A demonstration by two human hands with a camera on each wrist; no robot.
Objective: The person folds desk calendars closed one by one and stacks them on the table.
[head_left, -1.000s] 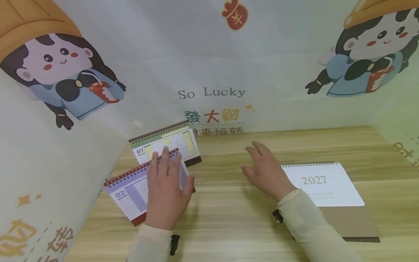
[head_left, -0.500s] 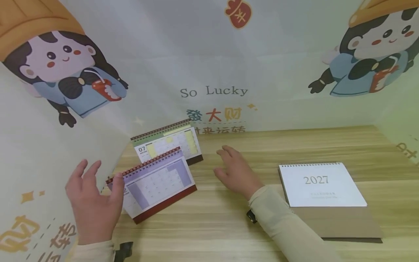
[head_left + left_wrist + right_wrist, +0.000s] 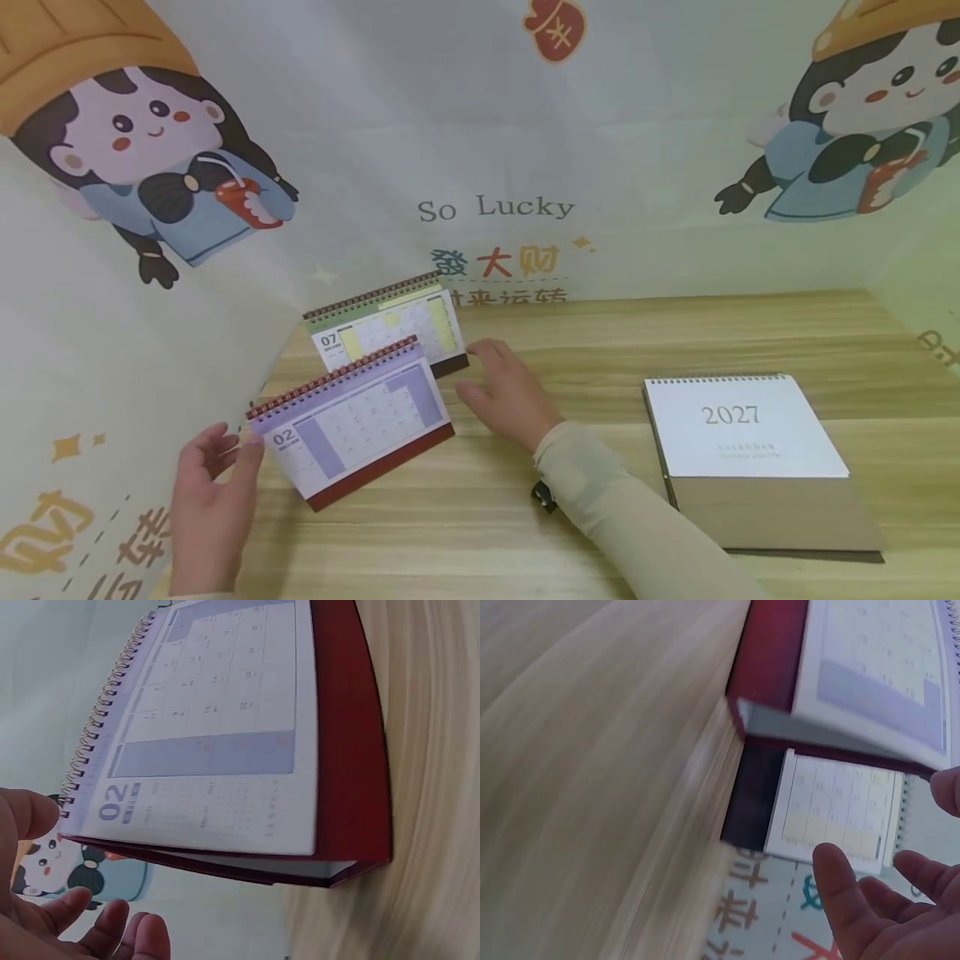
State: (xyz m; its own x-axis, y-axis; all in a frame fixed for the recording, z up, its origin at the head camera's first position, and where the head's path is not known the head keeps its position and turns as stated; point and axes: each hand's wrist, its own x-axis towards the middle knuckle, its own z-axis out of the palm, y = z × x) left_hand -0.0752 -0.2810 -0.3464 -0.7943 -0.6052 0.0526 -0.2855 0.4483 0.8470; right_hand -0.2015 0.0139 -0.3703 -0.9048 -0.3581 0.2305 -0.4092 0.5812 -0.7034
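Observation:
A purple desk calendar (image 3: pixel 367 425) marked 02, with a red base, stands tented at the left of the table. My left hand (image 3: pixel 213 504) is at its left end. In the left wrist view the thumb (image 3: pixel 34 814) is at the end of the spiral binding, touching or nearly so, while the other fingers are loosely bent beside the calendar. My right hand (image 3: pixel 513 400) reaches toward its right end, fingers apart and gripping nothing. Behind it stands a green desk calendar (image 3: pixel 401 325) marked 07, partly hidden by the purple one.
To the right, a white desk calendar (image 3: pixel 746 429) marked 2027 stands on a brown base. A printed cloth backdrop (image 3: pixel 480 150) closes off the back and both sides of the wooden table (image 3: pixel 555 517).
My left hand has moved off the front of the purple calendar to its left end. The right hand has travelled left, away from the white calendar. The calendars stay in place.

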